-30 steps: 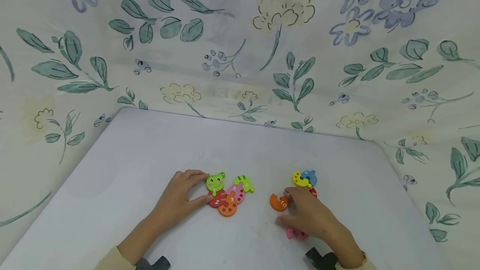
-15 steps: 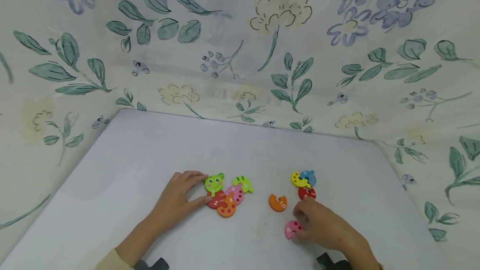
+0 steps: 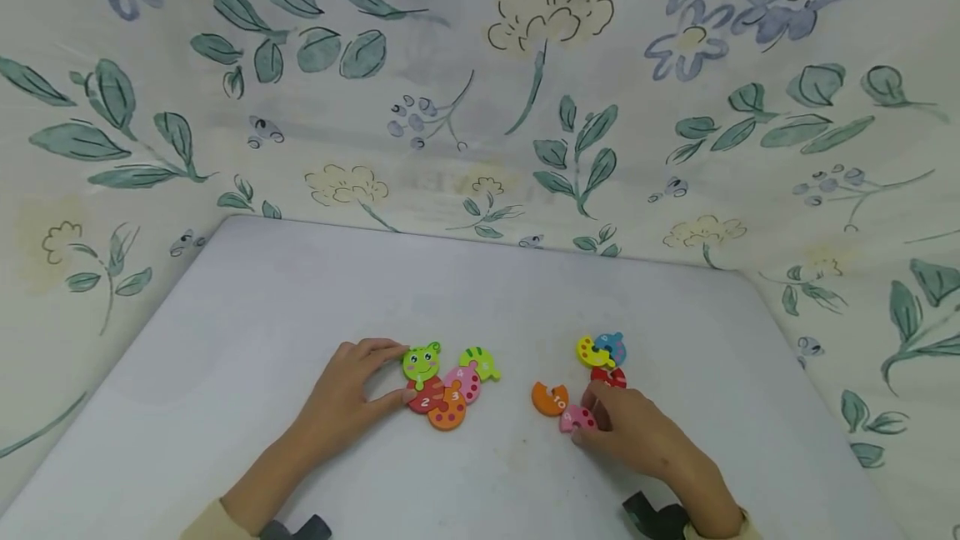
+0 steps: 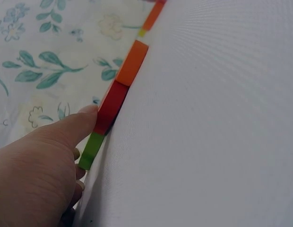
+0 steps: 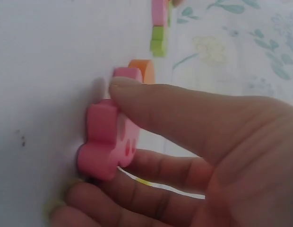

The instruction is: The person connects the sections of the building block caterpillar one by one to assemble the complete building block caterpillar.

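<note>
- Pinching the pink piece (image 3: 577,417) between thumb and fingers, the right hand (image 3: 630,433) works on the board's right half; the piece is thick, smooth-sided and lobed, with darker dots and a small white numeral, too blurred to read.
- Orange piece (image 3: 544,402): round, notched, white digits; close by the pink one, contact unclear.
- Caterpillar, farther left, its parts joined: orange 3 (image 3: 446,419) with red spots nearest, then red 2 (image 3: 423,399), dotted pink 4 (image 3: 467,385), striped green tail (image 3: 476,359) and green head (image 3: 421,365) with a printed face.
- Left hand (image 3: 348,394): fingers relaxed, thumb touching red 2's edge, fingertips at the head.
- Red piece (image 3: 606,376), partly hidden behind the right fingers.
- Yellow piece (image 3: 588,352) and blue piece (image 3: 616,347), touching each other.
- White board (image 3: 480,294) beneath.
- Flowered cloth (image 3: 442,198) beyond.
</note>
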Demonstrator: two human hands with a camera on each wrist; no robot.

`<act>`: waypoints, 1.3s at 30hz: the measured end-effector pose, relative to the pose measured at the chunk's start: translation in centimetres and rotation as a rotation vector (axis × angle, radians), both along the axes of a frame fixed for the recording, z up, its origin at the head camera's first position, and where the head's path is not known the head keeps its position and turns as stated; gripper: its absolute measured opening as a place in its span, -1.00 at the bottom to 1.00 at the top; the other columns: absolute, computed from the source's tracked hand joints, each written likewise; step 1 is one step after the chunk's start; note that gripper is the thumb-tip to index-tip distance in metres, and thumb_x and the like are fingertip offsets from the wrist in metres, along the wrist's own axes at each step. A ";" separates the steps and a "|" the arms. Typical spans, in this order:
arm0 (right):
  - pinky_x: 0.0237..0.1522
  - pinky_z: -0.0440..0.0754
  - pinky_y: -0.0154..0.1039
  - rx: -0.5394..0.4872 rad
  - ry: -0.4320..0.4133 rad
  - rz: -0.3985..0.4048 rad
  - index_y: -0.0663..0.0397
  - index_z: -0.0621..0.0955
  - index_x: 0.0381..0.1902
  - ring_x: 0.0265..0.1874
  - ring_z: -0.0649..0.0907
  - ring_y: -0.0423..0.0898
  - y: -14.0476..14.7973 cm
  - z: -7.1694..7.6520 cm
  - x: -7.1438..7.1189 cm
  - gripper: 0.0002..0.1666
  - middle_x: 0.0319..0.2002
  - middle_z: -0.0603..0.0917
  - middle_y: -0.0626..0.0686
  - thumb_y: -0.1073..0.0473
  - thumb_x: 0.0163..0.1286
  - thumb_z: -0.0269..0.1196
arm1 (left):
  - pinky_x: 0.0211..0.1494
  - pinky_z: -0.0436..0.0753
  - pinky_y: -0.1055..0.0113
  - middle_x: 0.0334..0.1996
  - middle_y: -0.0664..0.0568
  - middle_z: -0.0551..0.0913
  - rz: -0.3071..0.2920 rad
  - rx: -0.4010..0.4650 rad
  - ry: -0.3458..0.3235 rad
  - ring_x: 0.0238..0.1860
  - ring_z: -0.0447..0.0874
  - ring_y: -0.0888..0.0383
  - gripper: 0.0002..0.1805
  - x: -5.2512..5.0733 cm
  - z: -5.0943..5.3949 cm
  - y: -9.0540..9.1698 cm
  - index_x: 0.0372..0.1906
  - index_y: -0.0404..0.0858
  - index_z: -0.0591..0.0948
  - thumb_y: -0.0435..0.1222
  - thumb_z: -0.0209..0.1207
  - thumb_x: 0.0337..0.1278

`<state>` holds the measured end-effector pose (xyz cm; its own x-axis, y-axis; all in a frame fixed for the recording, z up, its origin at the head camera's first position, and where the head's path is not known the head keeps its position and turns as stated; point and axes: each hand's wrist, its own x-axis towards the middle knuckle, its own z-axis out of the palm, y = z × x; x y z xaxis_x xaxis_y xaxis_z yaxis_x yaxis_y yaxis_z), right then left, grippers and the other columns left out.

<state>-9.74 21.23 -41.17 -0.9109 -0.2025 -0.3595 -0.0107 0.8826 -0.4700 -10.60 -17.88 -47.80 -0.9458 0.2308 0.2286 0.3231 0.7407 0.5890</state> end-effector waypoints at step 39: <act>-0.46 0.53 -0.28 0.020 0.043 0.184 -0.15 0.61 0.25 -0.43 0.53 -0.17 -0.4 -0.3 0.1 -0.32 -0.48 0.52 -0.21 -0.09 0.21 0.57 | 0.09 0.56 0.05 0.23 0.11 0.60 -0.017 0.016 0.053 0.06 0.43 0.11 -0.35 -0.2 -0.1 -0.1 0.29 -0.09 0.66 -0.05 0.56 0.08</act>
<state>-9.64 20.84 -41.43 -0.8737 -0.3608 -0.3263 -0.1929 0.8728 -0.4484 -10.84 -18.03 -47.88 -0.9281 0.2430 0.2820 0.3669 0.7254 0.5824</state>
